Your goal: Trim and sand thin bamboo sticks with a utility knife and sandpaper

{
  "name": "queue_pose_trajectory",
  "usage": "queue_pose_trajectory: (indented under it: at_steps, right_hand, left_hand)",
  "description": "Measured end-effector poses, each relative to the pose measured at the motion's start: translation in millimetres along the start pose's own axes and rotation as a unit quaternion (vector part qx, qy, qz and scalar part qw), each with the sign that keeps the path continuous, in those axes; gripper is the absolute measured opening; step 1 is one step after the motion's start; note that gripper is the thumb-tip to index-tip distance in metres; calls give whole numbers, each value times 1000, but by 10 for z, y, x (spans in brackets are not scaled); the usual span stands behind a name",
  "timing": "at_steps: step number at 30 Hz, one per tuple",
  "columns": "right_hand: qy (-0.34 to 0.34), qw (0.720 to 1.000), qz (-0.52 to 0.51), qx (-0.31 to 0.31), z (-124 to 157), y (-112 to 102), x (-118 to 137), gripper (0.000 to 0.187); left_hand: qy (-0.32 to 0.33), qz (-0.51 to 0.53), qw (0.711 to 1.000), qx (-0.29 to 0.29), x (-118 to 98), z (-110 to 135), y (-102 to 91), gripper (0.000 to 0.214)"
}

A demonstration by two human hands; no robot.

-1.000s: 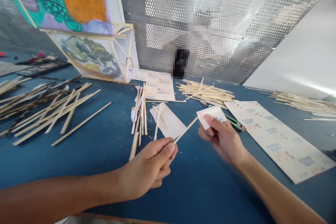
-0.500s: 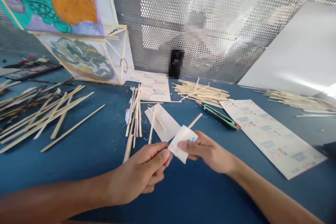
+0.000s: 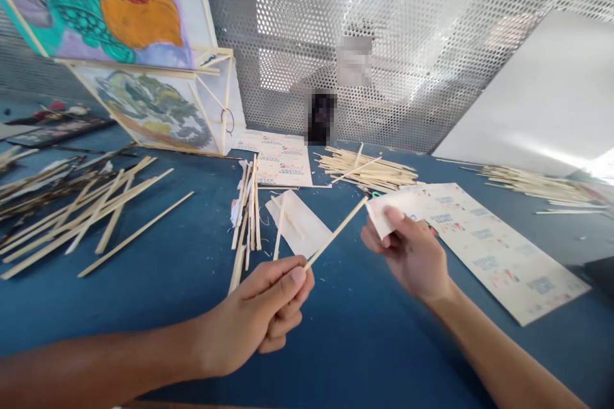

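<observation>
Pinched in my left hand (image 3: 273, 307) is a thin wooden stick (image 3: 338, 231), slanting up to the right. My right hand (image 3: 412, 252) is closed on a folded piece of sandpaper (image 3: 381, 218), pale printed back outward, just beyond the stick's far tip. Behind the hands a small pale sheet (image 3: 307, 230) lies on the blue table (image 3: 345, 345), with short sticks on and beside it. A narrow bundle of sticks (image 3: 247, 211) is left of that sheet. The cutter knife is mostly hidden behind my right hand and the sandpaper.
A larger sandpaper sheet (image 3: 503, 255) lies at the right, another (image 3: 283, 160) at the back. Stick piles (image 3: 369, 168) stand at the back, (image 3: 542, 185) far right and loose sticks (image 3: 91, 214) left. A painted frame structure (image 3: 153, 108) rises back left before a perforated metal screen (image 3: 407, 45).
My right hand has moved right and up with the sandpaper, uncovering the stick along its length. My left hand keeps its hold and has hardly moved.
</observation>
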State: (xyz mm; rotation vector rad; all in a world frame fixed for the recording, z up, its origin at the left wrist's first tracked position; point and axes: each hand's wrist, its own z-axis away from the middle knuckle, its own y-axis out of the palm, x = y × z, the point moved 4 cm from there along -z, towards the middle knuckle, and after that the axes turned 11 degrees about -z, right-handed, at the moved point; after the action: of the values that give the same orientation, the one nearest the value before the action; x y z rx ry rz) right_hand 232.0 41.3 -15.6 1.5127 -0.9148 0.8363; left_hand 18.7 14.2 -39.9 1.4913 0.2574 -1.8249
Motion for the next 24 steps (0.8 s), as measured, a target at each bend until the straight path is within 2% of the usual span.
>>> queue_pose_trajectory:
  at_steps: [3,11,18,21,24]
  right_hand:
    - [6,1000,-22,-16,-8,-9,45,49]
    - [25,999,15,-32,39,-37,-17,47]
    - [38,998,13,-49,20,-60,-52,48]
    - [20,998,-3,-56,27,-39,-22,45]
    - [-31,996,-29,-75,29,-70,37,40]
  left_hand:
    - [3,2,999,41,-15,41,30,43]
    - [-18,4,997,77,20,40,-6,43]
    - [-31,-7,997,64,2,48,-8,39]
    - [-29,-15,998,61,1,47,-4,38]
    - [-30,-21,997,64,1,45,-2,38]
